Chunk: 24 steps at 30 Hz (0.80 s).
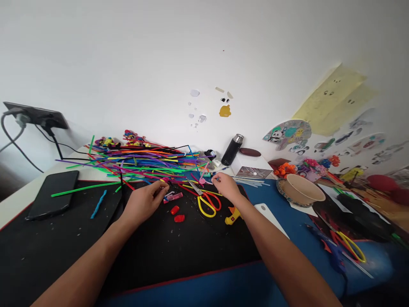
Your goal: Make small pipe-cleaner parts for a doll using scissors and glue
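My left hand (143,202) is closed in a pinch above the black mat (179,260). A small pink and yellow bit (164,180) shows at its fingertips; I cannot make out what it is. My right hand (226,186) is also pinched, beside a pink coiled pipe cleaner (202,181), and what its fingers hold is too small to tell. Between the hands lie scissors (204,202) with yellow and red handles. Two red coiled pieces (177,214) rest on the mat near a pink tube-like piece (174,197). The yellow glue gun (232,215) sits by my right forearm.
A heap of colourful pipe cleaners (150,160) spreads along the wall. At left lies a black phone (53,194) beside a blue twisted piece (99,204). A black flask (232,150), a white box (252,165), a beige bowl (305,187) and a blue glue gun (332,251) stand to the right.
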Tool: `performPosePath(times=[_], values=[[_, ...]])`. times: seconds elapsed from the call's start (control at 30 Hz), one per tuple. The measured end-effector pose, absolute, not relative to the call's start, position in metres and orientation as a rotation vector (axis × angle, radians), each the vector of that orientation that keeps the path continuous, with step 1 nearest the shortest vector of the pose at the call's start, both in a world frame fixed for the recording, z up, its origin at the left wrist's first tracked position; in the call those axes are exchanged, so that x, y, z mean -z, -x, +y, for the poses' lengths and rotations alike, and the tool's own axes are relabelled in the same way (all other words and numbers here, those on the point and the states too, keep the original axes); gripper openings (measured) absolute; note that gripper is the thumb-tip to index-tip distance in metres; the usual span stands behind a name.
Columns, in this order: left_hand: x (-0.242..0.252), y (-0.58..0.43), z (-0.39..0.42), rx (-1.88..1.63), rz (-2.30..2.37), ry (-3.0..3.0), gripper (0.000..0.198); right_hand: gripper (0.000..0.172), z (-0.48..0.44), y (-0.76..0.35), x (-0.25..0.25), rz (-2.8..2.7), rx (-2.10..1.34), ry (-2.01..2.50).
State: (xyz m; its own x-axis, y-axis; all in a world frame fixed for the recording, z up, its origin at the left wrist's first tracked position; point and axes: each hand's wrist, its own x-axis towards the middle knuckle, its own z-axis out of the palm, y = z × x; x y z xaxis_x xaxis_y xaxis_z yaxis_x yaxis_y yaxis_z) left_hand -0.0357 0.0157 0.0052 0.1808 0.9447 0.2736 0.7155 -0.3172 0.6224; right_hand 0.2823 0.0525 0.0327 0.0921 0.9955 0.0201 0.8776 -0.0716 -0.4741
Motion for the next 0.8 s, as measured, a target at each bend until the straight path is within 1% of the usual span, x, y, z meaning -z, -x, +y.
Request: performPosePath(times=[0.23,0.43,0.7,0.8], values=[[-0.005,0.035,0.017,-0.908,1.577,-2.126,0.034,0.018,0.068,-0.287,-0.013,-1.961,-0.289,2.100],[-0.002,0.037,0.017,-0.909,1.580,-2.118,0.032,0.014,0.072,-0.278,0.000,-2.012,-0.248,2.101],[-0.001,0.038,0.018,-0.941,1.586,-2.179,0.028,0.011,0.065,-0.284,-0.001,-1.840,-0.315,2.046],[-0.003,0.038,0.020,-1.001,1.523,-2.357,0.026,0.015,0.052,-0.287,-0.004,-1.695,-0.413,1.993]])
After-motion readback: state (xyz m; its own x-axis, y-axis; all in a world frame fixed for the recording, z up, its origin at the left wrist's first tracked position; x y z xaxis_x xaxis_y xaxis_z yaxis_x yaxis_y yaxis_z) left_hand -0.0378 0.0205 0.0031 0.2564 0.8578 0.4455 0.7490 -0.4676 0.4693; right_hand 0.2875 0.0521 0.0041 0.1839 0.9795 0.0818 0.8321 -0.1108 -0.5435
